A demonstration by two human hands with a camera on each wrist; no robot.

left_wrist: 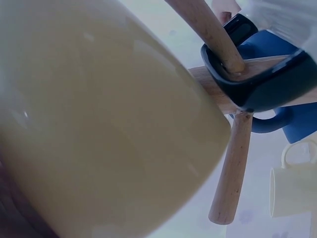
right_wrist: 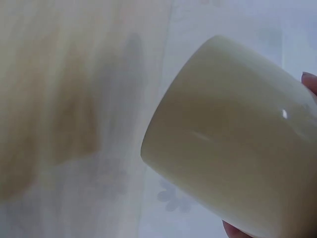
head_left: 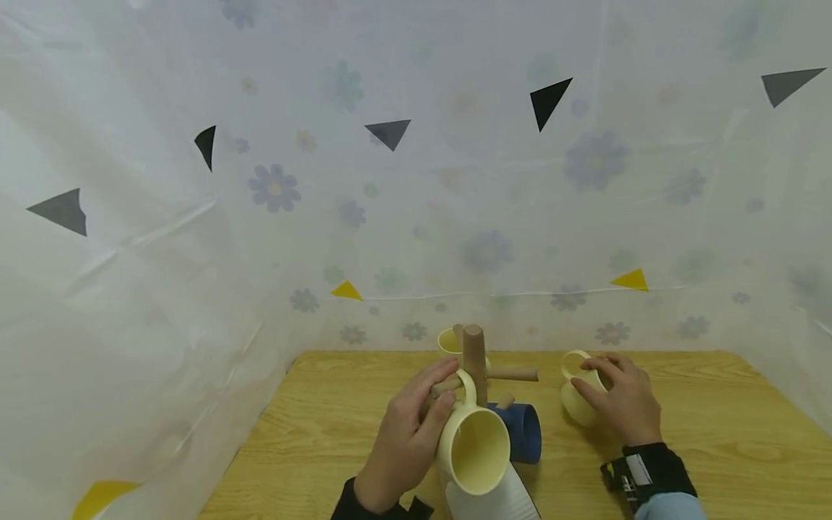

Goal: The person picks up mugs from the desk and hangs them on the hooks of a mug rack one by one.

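Note:
A wooden mug stand (head_left: 475,359) with side pegs rises mid-table. My left hand (head_left: 447,386) grips a cream mug (head_left: 474,448) tipped on its side, mouth toward me, its handle up against the post. That mug (left_wrist: 99,124) fills the left wrist view. A blue mug (head_left: 522,431) hangs on a peg (left_wrist: 230,168) just right of it. At the right my right hand (head_left: 585,375) grips a second cream mug (head_left: 575,401) on or just above the table; the second cream mug (right_wrist: 237,148) shows close in the right wrist view. A third cream mug (head_left: 448,340) sits behind the post.
The wooden table (head_left: 325,433) is walled by a translucent flowered sheet (head_left: 390,217) at the back and both sides. A white ribbed object (head_left: 497,502) lies at the near edge below the stand.

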